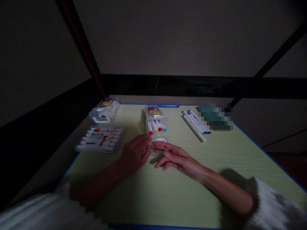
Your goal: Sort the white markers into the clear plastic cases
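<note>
A clear plastic marker case (165,120) stands in the middle of the table, its near end open. Inside lie several white markers (156,125), with pink, yellow, red and blue ends toward me. Its transparent flap (160,139) hangs down in front, partly behind my fingers. My left hand (135,151) is at the flap's left side, fingers reaching forward and thumb apart; I cannot tell whether it touches the plastic. Palm partly turned up, my right hand (176,157) has its fingers stretched out just before the flap, fingertips close to the left hand. Neither hand visibly holds a marker.
Several loose white markers (193,127) lie on the right, beside a pixelated flat object (214,116). At left are a flat clear marker box (100,139) and, behind it, another clear case (105,110). A blue edge borders the pale green table (153,198).
</note>
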Demonstrator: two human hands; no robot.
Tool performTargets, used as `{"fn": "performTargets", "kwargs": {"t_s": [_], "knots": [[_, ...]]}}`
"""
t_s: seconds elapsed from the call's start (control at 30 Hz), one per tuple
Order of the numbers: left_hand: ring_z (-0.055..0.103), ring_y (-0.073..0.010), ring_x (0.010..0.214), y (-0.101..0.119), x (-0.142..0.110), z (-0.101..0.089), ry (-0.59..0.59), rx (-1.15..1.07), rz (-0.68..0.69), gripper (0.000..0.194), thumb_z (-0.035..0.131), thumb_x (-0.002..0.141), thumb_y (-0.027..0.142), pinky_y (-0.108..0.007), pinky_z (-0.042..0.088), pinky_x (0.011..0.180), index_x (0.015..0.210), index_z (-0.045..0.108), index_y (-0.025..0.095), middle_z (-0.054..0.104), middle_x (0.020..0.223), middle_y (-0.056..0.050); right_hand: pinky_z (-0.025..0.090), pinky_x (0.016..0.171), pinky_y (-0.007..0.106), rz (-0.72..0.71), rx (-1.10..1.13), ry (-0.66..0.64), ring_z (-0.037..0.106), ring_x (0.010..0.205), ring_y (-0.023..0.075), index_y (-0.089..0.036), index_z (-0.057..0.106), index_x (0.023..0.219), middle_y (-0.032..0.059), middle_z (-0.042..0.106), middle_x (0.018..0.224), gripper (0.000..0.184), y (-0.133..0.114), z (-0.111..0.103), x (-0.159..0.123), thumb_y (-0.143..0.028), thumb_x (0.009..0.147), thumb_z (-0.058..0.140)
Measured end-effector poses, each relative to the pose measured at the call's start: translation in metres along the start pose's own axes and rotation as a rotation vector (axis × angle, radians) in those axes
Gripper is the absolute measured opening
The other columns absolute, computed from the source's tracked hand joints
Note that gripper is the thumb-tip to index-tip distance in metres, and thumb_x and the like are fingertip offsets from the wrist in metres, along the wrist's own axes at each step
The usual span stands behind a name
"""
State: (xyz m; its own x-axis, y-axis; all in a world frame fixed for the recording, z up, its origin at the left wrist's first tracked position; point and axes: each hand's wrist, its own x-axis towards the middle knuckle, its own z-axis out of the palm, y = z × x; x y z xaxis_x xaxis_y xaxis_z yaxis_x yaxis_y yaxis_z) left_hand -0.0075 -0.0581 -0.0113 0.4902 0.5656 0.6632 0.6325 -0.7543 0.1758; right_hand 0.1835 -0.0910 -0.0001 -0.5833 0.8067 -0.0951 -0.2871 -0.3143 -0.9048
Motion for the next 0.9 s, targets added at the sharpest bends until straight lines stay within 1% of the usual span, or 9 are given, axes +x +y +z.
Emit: {"fn": "performTargets", "kwargs": {"t_s": [0.23, 0.37, 0.5, 0.77, 0.9], "knots": [[0.062, -0.0193, 0.098, -0.0013, 0.0000, 0.0014, -0.024, -0.008, -0.018, 0.023, 0.046, 0.082, 0.014, -0.033, 0.053, 0.083, 0.101, 0.058, 0.015, 0.063, 0.111, -0.011, 0.050, 0.060, 0.019, 0.004, -0.011, 0.007, 0.066, 0.076, 0.0100, -0.021, 0.050, 0.120, 0.0133, 0.044, 0.135, 0.045, -0.0014, 0.0005, -0.0003, -0.035, 0.079, 0.062], [0.062, -0.0201, 0.098, -0.0004, 0.0008, 0.0011, -0.037, -0.004, -0.015, 0.022, 0.045, 0.083, 0.014, -0.034, 0.054, 0.082, 0.101, 0.058, 0.013, 0.063, 0.111, -0.012, 0.050, 0.060, 0.019, 0.004, -0.016, 0.003, 0.066, 0.076, 0.0099, -0.021, 0.050, 0.120, 0.0137, 0.042, 0.136, 0.045, -0.0015, 0.0004, -0.0002, -0.036, 0.079, 0.062], [0.062, -0.0193, 0.099, -0.0001, 0.0007, 0.0019, -0.052, -0.001, -0.027, 0.024, 0.045, 0.083, 0.014, -0.034, 0.053, 0.084, 0.103, 0.058, 0.014, 0.063, 0.112, -0.011, 0.050, 0.060, 0.019, -0.002, -0.029, -0.004, 0.065, 0.075, 0.0093, -0.020, 0.050, 0.120, 0.0138, 0.041, 0.137, 0.045, -0.0010, 0.0005, 0.0001, -0.036, 0.080, 0.061], [0.062, -0.0194, 0.098, -0.0008, 0.0003, 0.0030, -0.060, 0.017, -0.017, 0.023, 0.044, 0.084, 0.016, -0.033, 0.054, 0.083, 0.102, 0.058, 0.015, 0.063, 0.111, -0.011, 0.050, 0.060, 0.020, -0.005, -0.035, -0.006, 0.065, 0.075, 0.0093, -0.021, 0.049, 0.121, 0.0133, 0.043, 0.136, 0.045, -0.0011, -0.0005, -0.0002, -0.034, 0.080, 0.061], [0.063, -0.0196, 0.095, -0.0008, 0.0003, 0.0029, -0.036, 0.009, -0.011, 0.019, 0.045, 0.083, 0.015, -0.032, 0.054, 0.080, 0.097, 0.058, 0.014, 0.064, 0.108, -0.012, 0.050, 0.060, 0.019, -0.010, -0.042, -0.008, 0.065, 0.075, 0.0093, -0.021, 0.050, 0.119, 0.0129, 0.042, 0.136, 0.044, -0.0009, -0.0004, 0.0002, -0.035, 0.079, 0.062]]}}
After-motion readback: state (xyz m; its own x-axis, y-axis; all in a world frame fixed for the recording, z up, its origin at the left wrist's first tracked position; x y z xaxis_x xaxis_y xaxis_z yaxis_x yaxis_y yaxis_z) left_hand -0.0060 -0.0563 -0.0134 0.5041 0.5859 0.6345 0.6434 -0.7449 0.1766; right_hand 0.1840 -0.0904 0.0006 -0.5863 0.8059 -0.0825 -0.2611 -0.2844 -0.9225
